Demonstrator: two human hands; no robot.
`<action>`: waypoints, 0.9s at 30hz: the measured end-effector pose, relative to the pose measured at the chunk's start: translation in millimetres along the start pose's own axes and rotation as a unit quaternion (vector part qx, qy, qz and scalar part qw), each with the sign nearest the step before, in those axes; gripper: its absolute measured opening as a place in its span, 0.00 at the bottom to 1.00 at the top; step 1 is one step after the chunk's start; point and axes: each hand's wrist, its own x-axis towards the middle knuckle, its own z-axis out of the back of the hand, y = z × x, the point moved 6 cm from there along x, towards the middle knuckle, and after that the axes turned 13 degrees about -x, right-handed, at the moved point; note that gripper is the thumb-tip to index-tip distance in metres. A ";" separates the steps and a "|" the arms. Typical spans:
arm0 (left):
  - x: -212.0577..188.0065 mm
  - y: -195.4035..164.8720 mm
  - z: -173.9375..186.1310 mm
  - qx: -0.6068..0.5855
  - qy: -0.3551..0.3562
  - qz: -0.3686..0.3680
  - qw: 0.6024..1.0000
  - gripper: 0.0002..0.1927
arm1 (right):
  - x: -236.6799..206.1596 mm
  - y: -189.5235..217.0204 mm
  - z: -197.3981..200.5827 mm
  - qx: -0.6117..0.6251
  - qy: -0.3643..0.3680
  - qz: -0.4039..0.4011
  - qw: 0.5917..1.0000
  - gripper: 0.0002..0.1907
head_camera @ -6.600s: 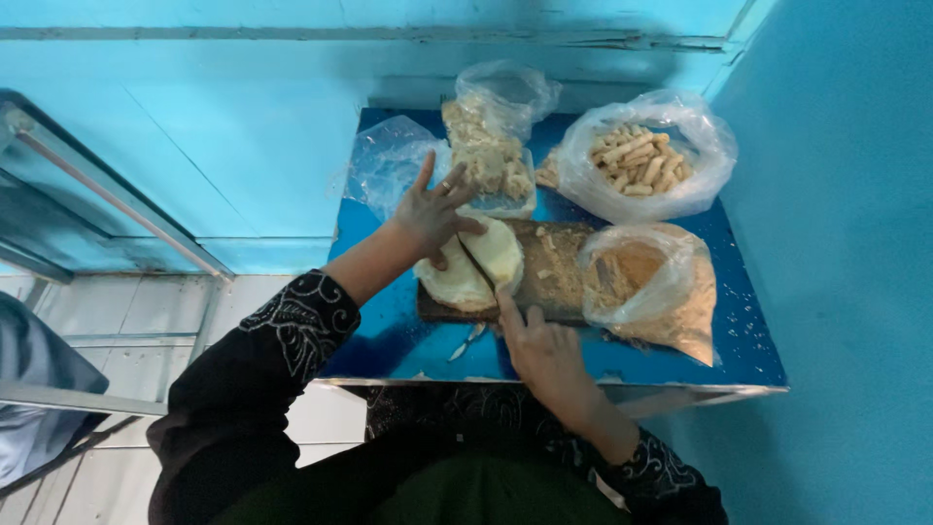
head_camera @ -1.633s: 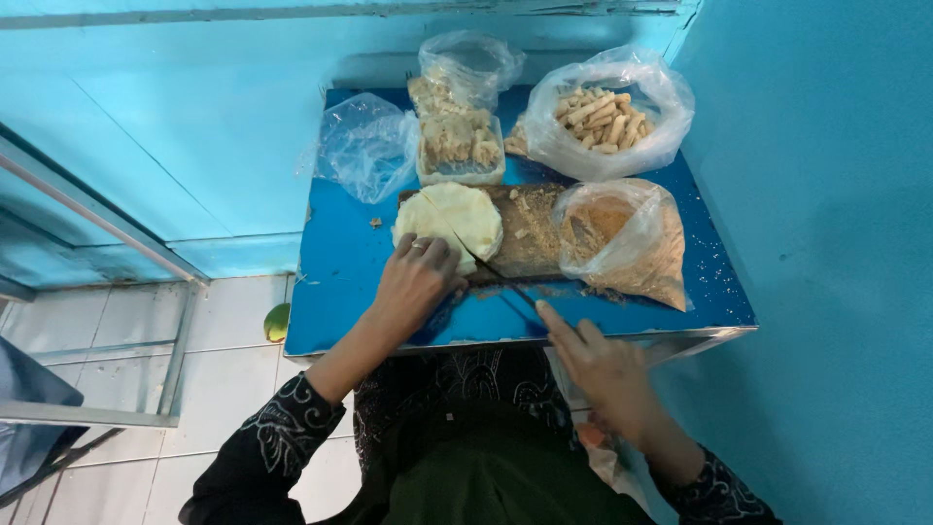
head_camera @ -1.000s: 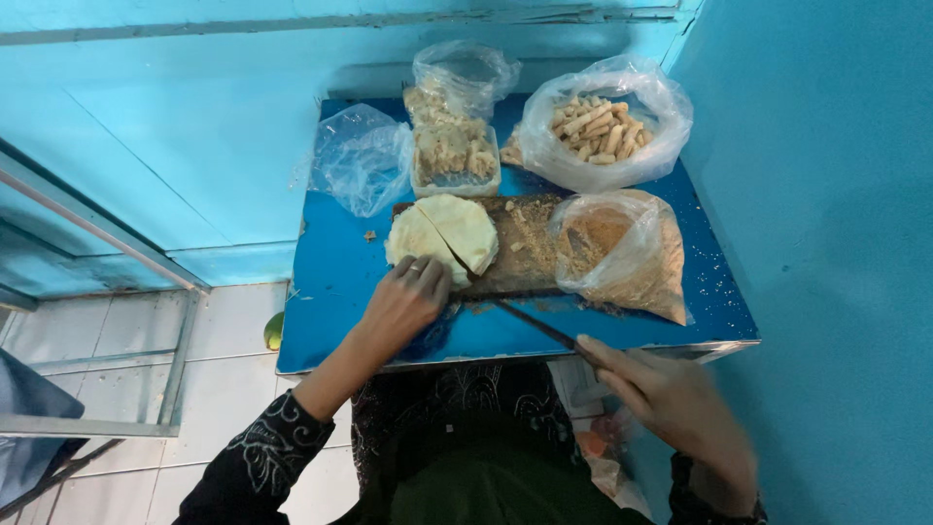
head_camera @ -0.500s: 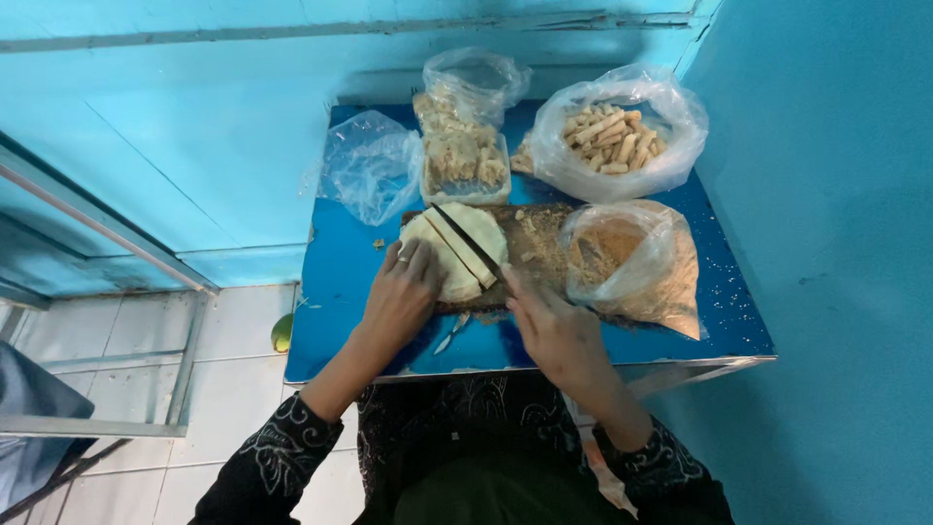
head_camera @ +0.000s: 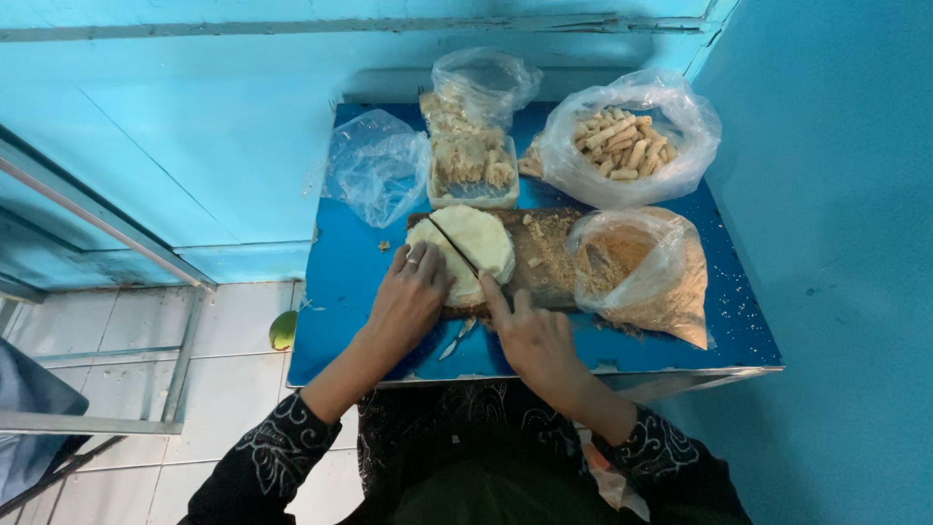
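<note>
A pale round slab of dough-like food lies on a dark wooden board on a blue table. My left hand presses flat on the slab's near left edge. My right hand grips a knife whose thin blade lies across the slab, pointing away to the upper left. The handle is hidden inside my fist.
Plastic bags stand along the back: an empty clear one, one with pale chunks, one with small rolled sticks. A bag of brown crumbs sits on the board's right. A green fruit lies on the tiled floor at left.
My right hand, which had drawn back off the table edge, has returned with the knife. The blade now lies across the slab, and my left hand rests on the slab's edge.
</note>
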 end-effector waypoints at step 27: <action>83.9 49.1 -11.8 0.047 0.291 -0.017 0.955 0.27 | 7.8 5.2 -19.4 -0.055 0.032 0.051 0.997 0.36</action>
